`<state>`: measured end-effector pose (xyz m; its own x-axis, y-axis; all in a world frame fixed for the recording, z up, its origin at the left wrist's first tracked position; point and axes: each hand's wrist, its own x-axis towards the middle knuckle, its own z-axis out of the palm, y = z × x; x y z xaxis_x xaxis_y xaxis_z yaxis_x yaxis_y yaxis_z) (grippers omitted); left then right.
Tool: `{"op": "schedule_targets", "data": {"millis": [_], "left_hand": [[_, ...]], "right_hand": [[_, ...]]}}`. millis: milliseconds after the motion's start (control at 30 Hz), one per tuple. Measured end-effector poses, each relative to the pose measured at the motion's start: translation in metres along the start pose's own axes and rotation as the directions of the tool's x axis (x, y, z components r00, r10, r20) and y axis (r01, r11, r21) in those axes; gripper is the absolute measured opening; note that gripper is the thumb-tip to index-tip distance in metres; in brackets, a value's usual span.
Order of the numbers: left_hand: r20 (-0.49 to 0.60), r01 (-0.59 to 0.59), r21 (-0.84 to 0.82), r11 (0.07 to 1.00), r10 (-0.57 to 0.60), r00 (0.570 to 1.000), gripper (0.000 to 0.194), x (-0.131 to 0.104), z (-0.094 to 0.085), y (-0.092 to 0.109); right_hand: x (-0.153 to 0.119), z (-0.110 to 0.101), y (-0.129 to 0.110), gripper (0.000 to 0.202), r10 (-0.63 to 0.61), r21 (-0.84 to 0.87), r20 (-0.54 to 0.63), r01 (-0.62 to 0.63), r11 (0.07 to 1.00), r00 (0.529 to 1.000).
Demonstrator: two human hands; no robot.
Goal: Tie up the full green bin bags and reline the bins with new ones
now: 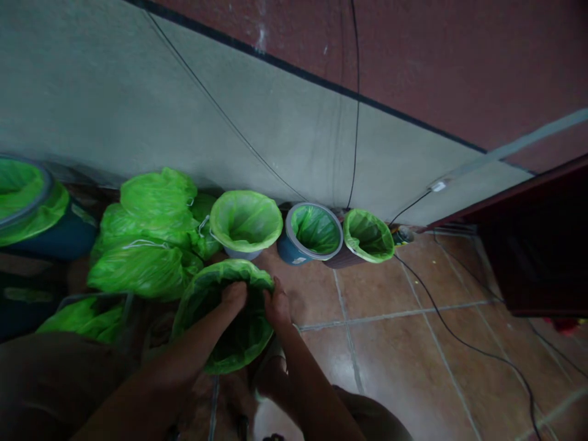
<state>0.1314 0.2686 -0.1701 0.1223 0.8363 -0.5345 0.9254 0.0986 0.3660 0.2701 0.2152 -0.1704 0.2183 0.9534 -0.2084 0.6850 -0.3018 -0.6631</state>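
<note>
A trash can lined with a green garbage bag (198, 300) stands on the floor between my legs, the bag's edge folded out over its rim. My left hand (235, 296) reaches in over the opening, its fingers hidden against the dark inside. At the right side of the rim, my right hand (277, 304) grips the bag's folded edge, fingers closed over it. The can's outer wall is mostly covered by the bag and my arms.
Along the wall stand a white lined can (246, 222), a blue lined can (301, 251) and a brown lined can (367, 236). Stuffed green bags (147, 263) are piled left, beside a large blue bin (55, 226). A black cable (452, 331) crosses the tiled floor.
</note>
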Motion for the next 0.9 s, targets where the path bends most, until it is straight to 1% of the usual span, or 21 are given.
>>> {"op": "schedule_targets", "data": {"millis": [67, 100, 167, 200, 233, 267, 300, 333, 367, 400, 467, 533, 600, 733, 800, 833, 900], "left_hand": [[-0.015, 0.024, 0.037, 0.999, -0.024, 1.000, 0.021, -0.007, -0.009, 0.003], [-0.044, 0.027, 0.049, 0.998, -0.025, 0.999, 0.024, -0.011, -0.015, 0.005], [-0.174, -0.017, 0.044, 0.999, 0.024, 0.984, 0.032, -0.020, -0.029, 0.008], [-0.253, -0.069, 0.035, 0.997, 0.075, 0.965, 0.034, -0.022, -0.035, 0.010], [-0.324, -0.144, 0.029, 0.989, 0.146, 0.935, 0.035, -0.023, -0.042, 0.011], [-0.381, -0.234, 0.035, 0.972, 0.230, 0.896, 0.033, -0.022, -0.047, 0.012], [-0.409, -0.327, 0.055, 0.944, 0.320, 0.855, 0.031, -0.019, -0.052, 0.013], [-0.400, -0.406, 0.084, 0.910, 0.404, 0.823, 0.028, -0.015, -0.056, 0.012], [-0.372, -0.463, 0.118, 0.879, 0.471, 0.800, 0.027, -0.010, -0.059, 0.012], [-0.336, -0.495, 0.151, 0.856, 0.515, 0.789, 0.027, -0.004, -0.061, 0.010], [-0.273, -0.508, 0.201, 0.837, 0.546, 0.792, 0.028, 0.006, -0.063, 0.005], [-0.236, -0.492, 0.226, 0.841, 0.537, 0.810, 0.030, 0.012, -0.064, -0.001], [-0.209, -0.468, 0.243, 0.850, 0.517, 0.830, 0.032, 0.016, -0.064, -0.007], [-0.155, -0.424, 0.287, 0.859, 0.478, 0.865, 0.034, 0.018, -0.067, -0.015], [-0.121, -0.394, 0.312, 0.865, 0.447, 0.886, 0.034, 0.019, -0.069, -0.017], [-0.110, -0.378, 0.321, 0.868, 0.431, 0.896, 0.034, 0.019, -0.070, -0.017], [-0.129, -0.366, 0.291, 0.884, 0.416, 0.900, 0.038, 0.020, -0.072, -0.017]], "right_hand": [[0.001, -0.006, -0.001, 0.046, -0.024, 0.013, -0.087, 0.025, 1.000, 0.996], [0.002, -0.010, -0.002, 0.040, -0.025, 0.028, -0.138, 0.030, 0.999, 0.990], [0.007, -0.016, -0.006, 0.037, 0.007, 0.065, -0.221, 0.008, 0.998, 0.975], [0.011, -0.018, -0.008, 0.037, 0.024, 0.085, -0.247, -0.003, 0.996, 0.969], [0.014, -0.020, -0.009, 0.035, 0.035, 0.105, -0.260, -0.008, 0.994, 0.965], [0.018, -0.020, -0.011, 0.032, 0.036, 0.126, -0.258, -0.004, 0.992, 0.965], [0.021, -0.020, -0.012, 0.028, 0.028, 0.143, -0.246, 0.008, 0.990, 0.969], [0.023, -0.020, -0.013, 0.024, 0.015, 0.153, -0.227, 0.020, 0.988, 0.974], [0.025, -0.018, -0.013, 0.021, 0.005, 0.156, -0.204, 0.027, 0.987, 0.979], [0.025, -0.017, -0.013, 0.018, 0.000, 0.148, -0.183, 0.027, 0.989, 0.983], [0.024, -0.013, -0.012, 0.015, -0.004, 0.112, -0.169, 0.023, 0.993, 0.986], [0.021, -0.011, -0.011, 0.016, -0.021, 0.048, -0.186, 0.031, 0.998, 0.982], [0.015, -0.011, -0.010, 0.018, -0.080, -0.047, -0.180, 0.073, 0.996, 0.980], [0.001, -0.014, -0.009, 0.015, -0.239, -0.264, -0.090, 0.208, 0.942, 0.967], [-0.004, -0.016, -0.009, 0.014, -0.272, -0.327, -0.071, 0.236, 0.915, 0.960], [-0.005, -0.017, -0.009, 0.015, -0.278, -0.334, -0.084, 0.236, 0.912, 0.957], [-0.003, -0.019, -0.011, 0.018, -0.281, -0.294, -0.165, 0.225, 0.929, 0.945]]}}
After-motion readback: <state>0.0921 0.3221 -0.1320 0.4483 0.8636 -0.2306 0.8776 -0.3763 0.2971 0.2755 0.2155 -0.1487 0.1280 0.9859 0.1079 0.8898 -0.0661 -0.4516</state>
